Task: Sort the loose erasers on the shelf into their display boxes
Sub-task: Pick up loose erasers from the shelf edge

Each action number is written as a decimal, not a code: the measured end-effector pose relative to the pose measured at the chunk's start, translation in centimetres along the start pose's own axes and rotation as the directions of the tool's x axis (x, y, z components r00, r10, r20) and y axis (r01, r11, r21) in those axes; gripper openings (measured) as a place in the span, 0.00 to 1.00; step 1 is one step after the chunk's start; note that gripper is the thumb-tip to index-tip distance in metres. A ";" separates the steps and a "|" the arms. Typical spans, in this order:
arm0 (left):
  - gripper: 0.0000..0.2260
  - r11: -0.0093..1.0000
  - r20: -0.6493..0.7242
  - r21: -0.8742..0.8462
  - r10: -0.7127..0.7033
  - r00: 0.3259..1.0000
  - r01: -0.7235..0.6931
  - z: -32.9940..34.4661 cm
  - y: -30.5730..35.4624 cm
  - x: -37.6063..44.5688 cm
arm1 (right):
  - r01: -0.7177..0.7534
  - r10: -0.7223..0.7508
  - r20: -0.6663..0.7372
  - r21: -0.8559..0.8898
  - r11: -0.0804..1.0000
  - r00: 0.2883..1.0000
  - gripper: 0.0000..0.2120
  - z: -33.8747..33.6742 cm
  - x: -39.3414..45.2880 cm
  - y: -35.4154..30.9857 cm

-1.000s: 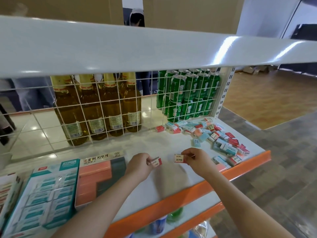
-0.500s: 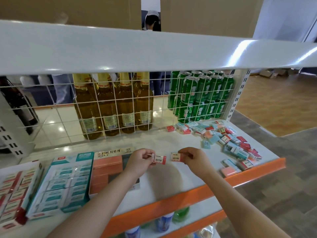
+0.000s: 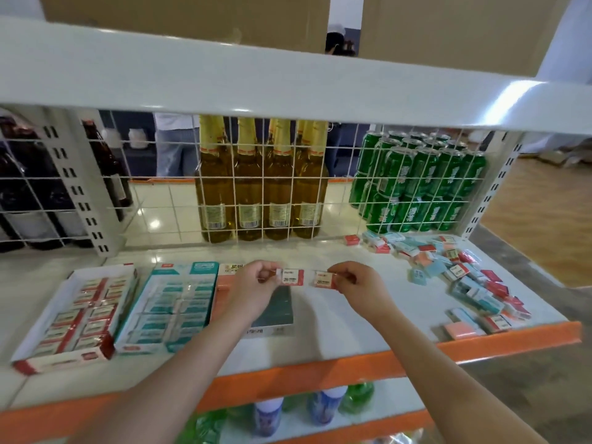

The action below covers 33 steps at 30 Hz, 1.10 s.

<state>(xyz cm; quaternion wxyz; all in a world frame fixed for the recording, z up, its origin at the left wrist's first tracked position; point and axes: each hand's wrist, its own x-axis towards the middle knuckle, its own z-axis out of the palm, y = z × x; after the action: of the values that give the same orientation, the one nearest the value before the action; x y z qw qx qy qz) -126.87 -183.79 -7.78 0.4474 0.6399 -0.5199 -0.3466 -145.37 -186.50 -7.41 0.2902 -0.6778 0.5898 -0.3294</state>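
Above the white shelf [image 3: 352, 318] with its orange front edge, two hands are holding small erasers side by side, just apart from each other. Fingers of the left hand [image 3: 253, 291] are curling round a red-and-white eraser [image 3: 292, 277], pinching it at its left end; its sleeve is showing "2B" in dark print. Fingertips of the right hand [image 3: 358, 288] are pinching a second red-and-white eraser [image 3: 324, 279], also marked "2B". Lying at the shelf's left are three display boxes: a red-and-white box [image 3: 72, 318] packed with rows of erasers, a teal box [image 3: 173, 302] beside it, likewise filled, and an orange box [image 3: 229, 274] partly hidden behind the left hand, carrying Korean lettering too cropped to read fully. Sitting loose at the shelf's right end is a pile of erasers [image 3: 461, 280] in red, teal and salmon sleeves. Behind the wire grid, amber bottles [image 3: 259, 187] with gold foil necks are standing upright, their labels too blurred to read, and green cans [image 3: 416, 184] with pale characters are standing stacked to their right
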 end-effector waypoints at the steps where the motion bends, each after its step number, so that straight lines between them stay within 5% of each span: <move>1: 0.07 1.000 -0.016 0.011 0.008 1.000 -0.008 -0.8 -0.2 -0.1 | 0.005 -0.005 0.008 -0.001 1.000 1.000 0.12 0.6 -0.1 -0.6; 22: 0.08 0.978 -0.177 0.210 0.029 0.984 0.009 -22.7 -8.5 -0.8 | 0.073 -0.089 0.199 0.087 0.994 0.976 0.10 18.3 -1.9 -15.4; 33: 0.08 0.941 -0.261 0.324 -0.012 0.965 0.099 -27.4 -12.8 0.3 | 0.094 -0.080 0.232 -0.046 0.995 0.969 0.07 25.1 -0.8 -19.5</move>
<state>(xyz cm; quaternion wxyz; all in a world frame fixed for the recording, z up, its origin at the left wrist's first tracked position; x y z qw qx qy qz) -97.36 -177.53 -9.86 0.3853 0.7601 -0.4910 -0.1806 -113.76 -182.89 -7.70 0.3224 -0.7445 0.5311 -0.2443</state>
